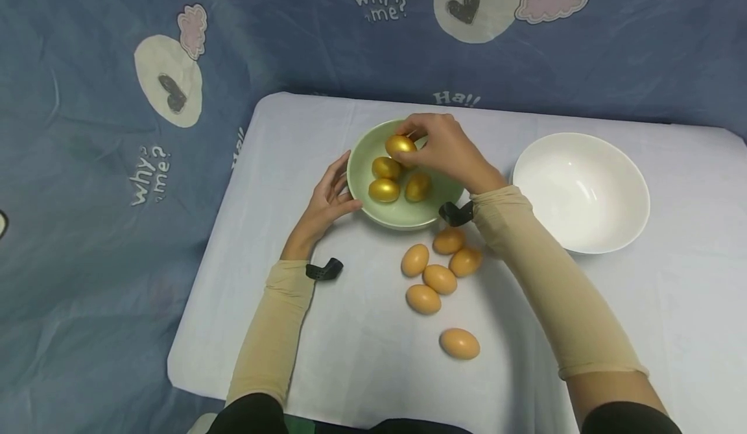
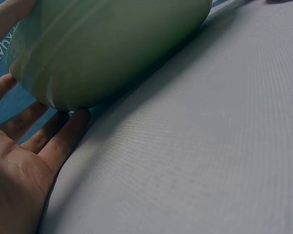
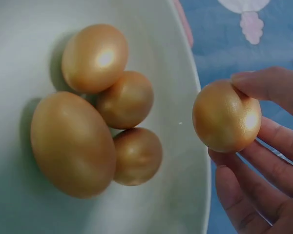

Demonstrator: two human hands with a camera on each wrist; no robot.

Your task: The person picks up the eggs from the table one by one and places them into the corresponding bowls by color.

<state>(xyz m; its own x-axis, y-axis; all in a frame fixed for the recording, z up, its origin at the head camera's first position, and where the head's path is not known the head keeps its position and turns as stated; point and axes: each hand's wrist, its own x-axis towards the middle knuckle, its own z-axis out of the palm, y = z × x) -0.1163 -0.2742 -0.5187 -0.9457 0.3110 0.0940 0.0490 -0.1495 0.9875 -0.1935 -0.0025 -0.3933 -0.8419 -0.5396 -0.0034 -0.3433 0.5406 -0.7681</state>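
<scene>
A pale green bowl (image 1: 403,216) stands at the table's centre with several golden eggs (image 1: 384,189) in it. My right hand (image 1: 415,143) pinches one more golden egg (image 1: 399,144) just above the bowl's far rim. The right wrist view shows this held egg (image 3: 226,116) between the fingertips (image 3: 263,85) of that hand (image 3: 266,144), outside the bowl wall (image 3: 185,122), with the other golden eggs (image 3: 72,144) clustered inside. My left hand (image 1: 343,189) rests with straight fingers against the bowl's left side. From the left wrist, the palm (image 2: 24,165) lies flat beside the bowl (image 2: 112,48).
Several brown eggs (image 1: 439,279) lie loose on the white tablecloth (image 1: 362,330) in front of the green bowl. An empty white bowl (image 1: 607,233) stands at the right. A blue patterned sheet (image 1: 117,194) covers the surroundings; the table's edges run left and front.
</scene>
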